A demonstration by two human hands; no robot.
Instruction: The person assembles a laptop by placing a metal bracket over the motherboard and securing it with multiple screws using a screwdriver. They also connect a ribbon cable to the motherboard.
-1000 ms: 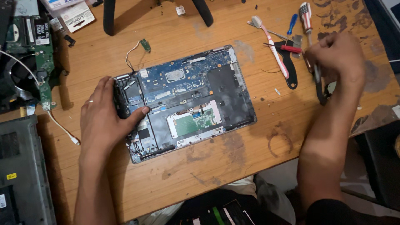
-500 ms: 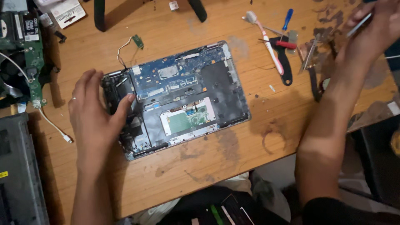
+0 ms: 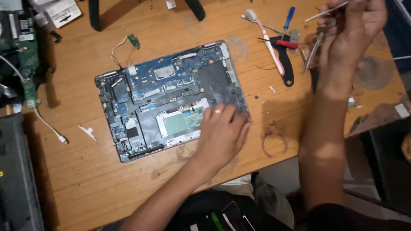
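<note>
An opened laptop base (image 3: 162, 94) with a blue circuit board exposed lies on the wooden table (image 3: 85, 179). My left hand (image 3: 222, 132) rests flat on its near right corner, fingers spread over the palm-rest area. My right hand (image 3: 351, 30) is raised at the upper right and pinches a thin metal tool (image 3: 325, 11) that points left.
A toothbrush (image 3: 267, 40), a blue-handled screwdriver (image 3: 289, 19), a red tool (image 3: 284, 42) and a black pry tool (image 3: 287, 68) lie right of the laptop. A green circuit board (image 3: 28, 72) with a white cable sits at the left edge. A dark device (image 3: 17, 184) lies lower left.
My left hand moved from the laptop's left edge to its near right corner. My right hand lifted from the tool pile with the thin metal tool. The view shifted.
</note>
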